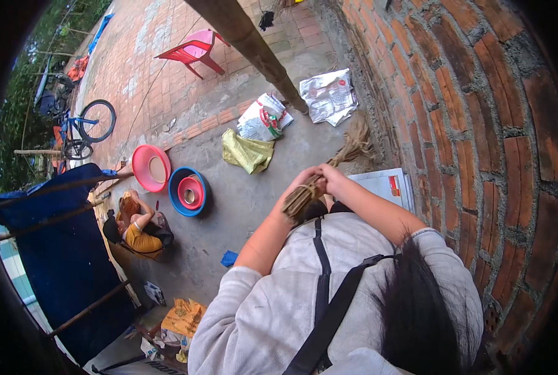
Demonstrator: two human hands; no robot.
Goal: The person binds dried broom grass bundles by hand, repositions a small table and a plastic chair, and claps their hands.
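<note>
Bundle of dry, stringy stalks [301, 200] within closed left hand [300, 180] and right hand [334, 179].

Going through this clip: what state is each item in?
Bundle of dried stalks: gathered in both hands (left, right), far end frayed.
Blue basin: occupied, red basin inside.
Pink basin: occupied, round item inside.
Gold sack: crumpled, on the ground.
Red chair: unoccupied.

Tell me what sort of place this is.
Probably an outdoor yard or work area by a house: brick paving, a rough brick wall and a bicycle near greenery.
</note>
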